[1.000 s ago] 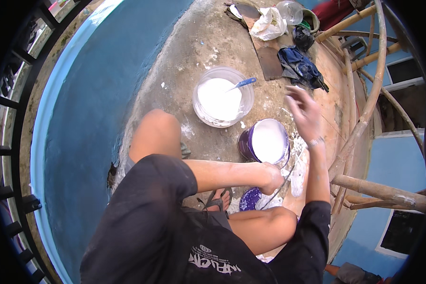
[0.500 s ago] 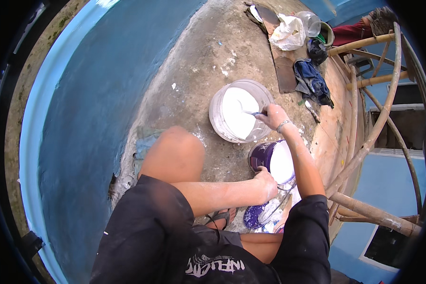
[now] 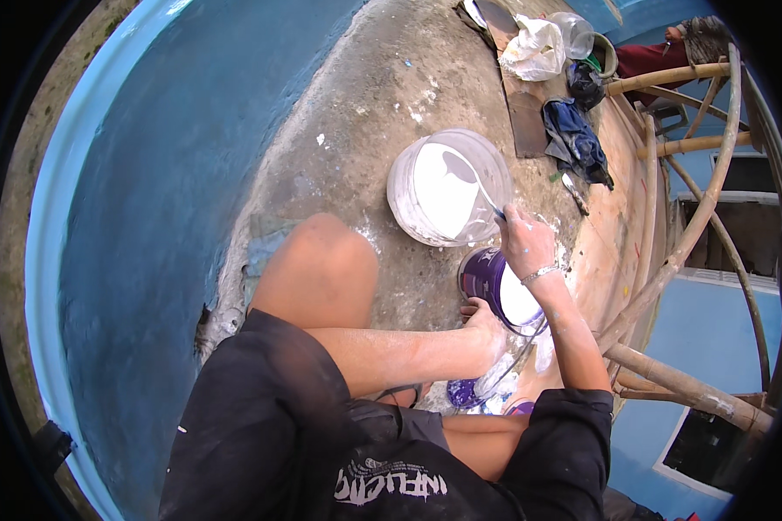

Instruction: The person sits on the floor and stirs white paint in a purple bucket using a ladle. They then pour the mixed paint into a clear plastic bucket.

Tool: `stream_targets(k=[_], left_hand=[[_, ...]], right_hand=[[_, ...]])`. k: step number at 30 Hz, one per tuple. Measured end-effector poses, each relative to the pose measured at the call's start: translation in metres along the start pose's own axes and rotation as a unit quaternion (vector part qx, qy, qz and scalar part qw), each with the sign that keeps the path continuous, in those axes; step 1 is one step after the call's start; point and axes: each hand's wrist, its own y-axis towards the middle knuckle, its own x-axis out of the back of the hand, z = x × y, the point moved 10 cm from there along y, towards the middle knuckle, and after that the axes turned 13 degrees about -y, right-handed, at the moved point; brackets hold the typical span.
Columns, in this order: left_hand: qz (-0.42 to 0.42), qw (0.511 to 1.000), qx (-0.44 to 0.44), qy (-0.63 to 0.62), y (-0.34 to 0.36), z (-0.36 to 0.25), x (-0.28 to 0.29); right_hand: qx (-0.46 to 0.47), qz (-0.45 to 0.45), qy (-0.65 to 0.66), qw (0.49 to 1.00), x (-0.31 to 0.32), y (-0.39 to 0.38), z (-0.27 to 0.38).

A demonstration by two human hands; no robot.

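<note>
A translucent plastic bucket [image 3: 399, 193] stands on the concrete ground and holds thick white paint [image 3: 439, 195]. My right hand [image 3: 527, 245] is closed around a slim, dark-handled tool [image 3: 493, 203] at the bucket's right side. White paint coats the tool's far end, which reaches over the paint; its exact kind is unclear. Just nearer sits a purple paint pail [image 3: 477, 276] with white contents, leaning a little. My left hand [image 3: 485, 332] grips the pail's near side, some fingers hidden behind the hand.
A blue wall [image 3: 174, 165] curves along the left. Cardboard [image 3: 526, 126], a white sack [image 3: 533, 49] and a dark blue cloth [image 3: 573, 143] lie at the far right. Bamboo poles [image 3: 686, 239] stand on the right, with another person [image 3: 656, 57] beyond. A paint-smeared purple lid [image 3: 463, 393] lies near my foot.
My right hand has drawn back and to the right, pulling the tool from the middle of the paint toward the bucket's right side. My left hand stays on the pail.
</note>
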Motion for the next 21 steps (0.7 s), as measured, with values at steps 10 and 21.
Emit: stream_targets(k=[10,21], left_hand=[[0.052,0.997,0.024,0.048,-0.008,-0.005,-0.027],[0.192,0.975,0.008,0.109,-0.023,-0.02,-0.07]], right_hand=[[-0.17,-0.001,0.184,0.968,-0.04,-0.01,-0.016],[-0.189,0.097,0.375,0.902,-0.082,0.0,0.024]])
